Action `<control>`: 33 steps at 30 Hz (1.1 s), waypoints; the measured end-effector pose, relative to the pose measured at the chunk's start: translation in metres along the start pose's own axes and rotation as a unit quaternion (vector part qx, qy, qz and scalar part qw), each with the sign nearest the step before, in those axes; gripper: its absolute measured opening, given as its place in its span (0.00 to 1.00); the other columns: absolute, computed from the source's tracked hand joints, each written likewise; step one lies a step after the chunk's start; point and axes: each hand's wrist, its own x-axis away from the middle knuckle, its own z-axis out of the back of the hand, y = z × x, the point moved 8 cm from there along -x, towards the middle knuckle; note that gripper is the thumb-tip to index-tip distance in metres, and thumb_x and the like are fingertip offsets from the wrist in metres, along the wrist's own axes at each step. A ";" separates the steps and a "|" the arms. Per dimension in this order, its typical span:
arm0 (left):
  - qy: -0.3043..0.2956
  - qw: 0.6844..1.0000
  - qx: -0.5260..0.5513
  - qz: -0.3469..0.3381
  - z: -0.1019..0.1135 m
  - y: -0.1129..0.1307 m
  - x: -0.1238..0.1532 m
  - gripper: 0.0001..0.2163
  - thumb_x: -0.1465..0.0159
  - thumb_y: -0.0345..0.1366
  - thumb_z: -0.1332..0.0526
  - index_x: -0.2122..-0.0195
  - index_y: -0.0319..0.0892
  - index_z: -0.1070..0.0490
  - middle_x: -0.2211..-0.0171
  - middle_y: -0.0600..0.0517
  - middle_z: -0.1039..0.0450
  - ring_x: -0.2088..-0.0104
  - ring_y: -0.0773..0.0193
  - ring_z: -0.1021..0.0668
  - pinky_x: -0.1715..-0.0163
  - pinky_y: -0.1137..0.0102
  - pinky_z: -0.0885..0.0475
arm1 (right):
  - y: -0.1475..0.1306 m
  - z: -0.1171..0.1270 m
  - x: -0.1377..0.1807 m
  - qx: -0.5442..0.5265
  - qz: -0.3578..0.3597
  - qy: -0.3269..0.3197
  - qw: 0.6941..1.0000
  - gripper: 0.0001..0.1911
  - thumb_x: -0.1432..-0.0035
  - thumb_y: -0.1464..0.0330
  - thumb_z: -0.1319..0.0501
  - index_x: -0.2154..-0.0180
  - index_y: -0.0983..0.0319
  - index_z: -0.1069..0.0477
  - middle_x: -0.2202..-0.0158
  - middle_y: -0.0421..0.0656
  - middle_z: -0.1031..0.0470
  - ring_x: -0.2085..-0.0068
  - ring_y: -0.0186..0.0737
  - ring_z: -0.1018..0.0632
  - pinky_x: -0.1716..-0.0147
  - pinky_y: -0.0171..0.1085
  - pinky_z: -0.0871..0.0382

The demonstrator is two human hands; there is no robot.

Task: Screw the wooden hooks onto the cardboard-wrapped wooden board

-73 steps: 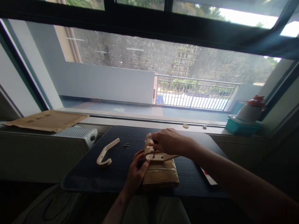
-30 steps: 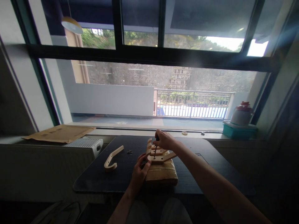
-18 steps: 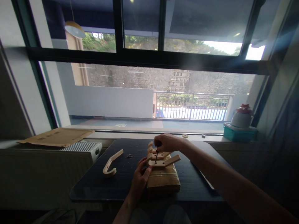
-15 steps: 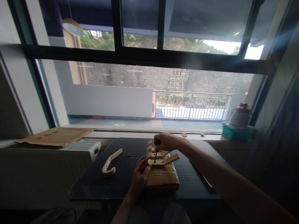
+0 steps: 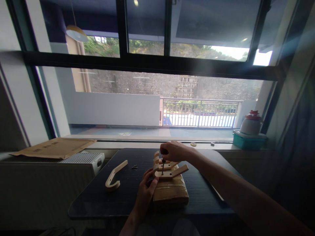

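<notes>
Grips a screwdriver [image 5: 162,167] in the right hand [image 5: 175,150], with the fingers curled tight round the handle. Points the shaft downward, close to upright, with the tip at the left hole of the near hook [image 5: 176,173]. Pinches the curved end of this wooden part with the left hand [image 5: 144,190], with the thumb at the front and the fingers along the left side. Rests the near hook on top of a brown block [image 5: 171,194], on a dark table [image 5: 118,201]. Behind it on the block: more hooks [image 5: 167,166], with curved ends also to the left. To the left on the table: a loose hook [image 5: 112,175], well apart from the block, with a few screws [image 5: 134,167] between. On the sill [image 5: 137,144] at the right: a jug [image 5: 251,126] on a teal box [image 5: 248,140].
</notes>
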 end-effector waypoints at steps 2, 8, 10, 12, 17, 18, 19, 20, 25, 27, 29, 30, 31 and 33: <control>0.001 1.000 -0.003 0.001 0.000 0.000 0.000 0.16 0.46 0.45 0.37 0.61 0.43 0.27 0.46 0.47 0.36 0.54 0.55 0.24 0.60 0.68 0.27 | 0.001 -0.001 0.000 -0.006 -0.002 -0.007 1.000 0.13 0.45 0.64 0.44 0.60 0.61 0.29 0.64 0.43 0.25 0.70 0.33 0.29 0.74 0.31 0.40; 0.007 1.000 -0.004 0.002 0.000 -0.001 0.000 0.16 0.47 0.46 0.37 0.61 0.42 0.27 0.46 0.46 0.36 0.55 0.55 0.24 0.60 0.68 0.26 | 0.000 -0.004 -0.002 -0.001 -0.020 -0.003 1.000 0.14 0.43 0.62 0.45 0.60 0.63 0.28 0.64 0.45 0.24 0.70 0.34 0.28 0.75 0.32 0.40; 0.006 1.000 -0.002 -0.001 0.001 -0.001 -0.001 0.16 0.47 0.46 0.37 0.62 0.42 0.27 0.46 0.46 0.35 0.57 0.55 0.23 0.61 0.67 0.26 | -0.003 -0.002 -0.001 0.010 -0.022 0.005 1.000 0.15 0.43 0.62 0.46 0.60 0.64 0.27 0.64 0.46 0.24 0.69 0.36 0.28 0.75 0.32 0.40; 0.005 1.000 -0.001 -0.007 0.001 -0.001 -0.001 0.16 0.47 0.46 0.37 0.61 0.42 0.26 0.47 0.46 0.35 0.58 0.55 0.23 0.61 0.66 0.26 | -0.006 0.001 0.000 0.020 -0.020 0.006 1.000 0.15 0.44 0.62 0.45 0.60 0.64 0.27 0.66 0.46 0.24 0.70 0.36 0.28 0.75 0.33 0.40; 0.002 1.000 -0.002 -0.013 0.001 -0.001 -0.001 0.14 0.45 0.45 0.38 0.60 0.43 0.26 0.47 0.46 0.35 0.57 0.53 0.23 0.60 0.65 0.26 | -0.008 0.007 0.002 0.015 0.011 -0.006 1.000 0.13 0.47 0.63 0.42 0.60 0.60 0.27 0.65 0.41 0.24 0.70 0.34 0.29 0.75 0.32 0.42; 0.002 1.000 -0.003 -0.012 0.001 -0.001 -0.001 0.14 0.45 0.45 0.38 0.61 0.43 0.26 0.46 0.46 0.35 0.56 0.53 0.23 0.60 0.65 0.26 | -0.008 0.007 0.001 0.009 0.018 -0.010 1.000 0.12 0.46 0.64 0.42 0.60 0.59 0.27 0.66 0.40 0.24 0.70 0.33 0.29 0.75 0.31 0.42; 0.003 1.000 -0.004 -0.009 0.001 -0.001 0.000 0.14 0.45 0.45 0.38 0.61 0.43 0.26 0.46 0.46 0.35 0.56 0.53 0.23 0.59 0.65 0.26 | -0.007 0.006 0.001 0.003 0.023 -0.014 1.000 0.12 0.46 0.64 0.43 0.60 0.59 0.27 0.66 0.40 0.25 0.70 0.32 0.29 0.75 0.31 0.42; 0.004 1.000 -0.005 -0.007 0.001 -0.001 0.000 0.14 0.46 0.45 0.37 0.61 0.43 0.26 0.46 0.46 0.36 0.55 0.53 0.24 0.59 0.65 0.26 | -0.006 0.005 0.000 -0.003 0.026 -0.018 0.999 0.12 0.46 0.64 0.43 0.61 0.60 0.27 0.67 0.40 0.25 0.71 0.32 0.29 0.75 0.31 0.41; 0.003 1.000 -0.009 0.005 0.001 0.000 0.001 0.14 0.45 0.44 0.38 0.60 0.43 0.26 0.46 0.46 0.36 0.56 0.54 0.24 0.60 0.67 0.26 | 0.001 -0.003 -0.006 -0.018 0.011 -0.018 1.000 0.13 0.44 0.63 0.44 0.61 0.63 0.28 0.66 0.42 0.25 0.71 0.32 0.30 0.74 0.31 0.40; 0.003 1.000 -0.008 0.005 0.000 0.001 0.001 0.14 0.45 0.44 0.38 0.60 0.43 0.27 0.46 0.46 0.35 0.56 0.54 0.24 0.60 0.67 0.26 | 0.002 -0.004 -0.006 -0.013 -0.003 -0.010 1.000 0.15 0.42 0.62 0.46 0.61 0.64 0.28 0.65 0.45 0.25 0.71 0.33 0.30 0.74 0.32 0.40; 0.003 1.000 -0.007 0.002 0.000 0.003 0.001 0.14 0.45 0.43 0.38 0.60 0.42 0.27 0.47 0.46 0.35 0.56 0.54 0.24 0.60 0.68 0.26 | 0.002 -0.003 -0.006 -0.005 -0.013 -0.003 1.000 0.15 0.42 0.62 0.46 0.60 0.65 0.28 0.64 0.46 0.25 0.70 0.34 0.29 0.75 0.32 0.41; 0.003 1.000 -0.006 0.000 -0.001 0.003 0.001 0.14 0.45 0.43 0.38 0.61 0.42 0.27 0.47 0.46 0.35 0.56 0.54 0.24 0.60 0.68 0.26 | 0.001 -0.002 -0.005 -0.001 -0.015 -0.003 1.000 0.15 0.42 0.62 0.46 0.60 0.65 0.28 0.64 0.46 0.25 0.70 0.34 0.29 0.75 0.32 0.41; 0.003 1.000 -0.006 -0.001 -0.001 0.004 0.001 0.14 0.45 0.43 0.38 0.61 0.41 0.27 0.47 0.46 0.35 0.56 0.55 0.24 0.60 0.68 0.26 | 0.000 -0.001 -0.005 0.003 -0.015 -0.005 1.000 0.15 0.42 0.62 0.46 0.60 0.65 0.28 0.65 0.46 0.25 0.71 0.34 0.29 0.76 0.32 0.41; 0.004 1.000 -0.005 -0.002 -0.001 0.005 0.001 0.14 0.46 0.44 0.38 0.62 0.41 0.27 0.47 0.45 0.35 0.57 0.55 0.24 0.60 0.68 0.26 | -0.002 0.002 -0.003 0.008 -0.009 -0.014 1.000 0.15 0.43 0.61 0.45 0.59 0.64 0.28 0.65 0.45 0.25 0.71 0.34 0.29 0.76 0.32 0.42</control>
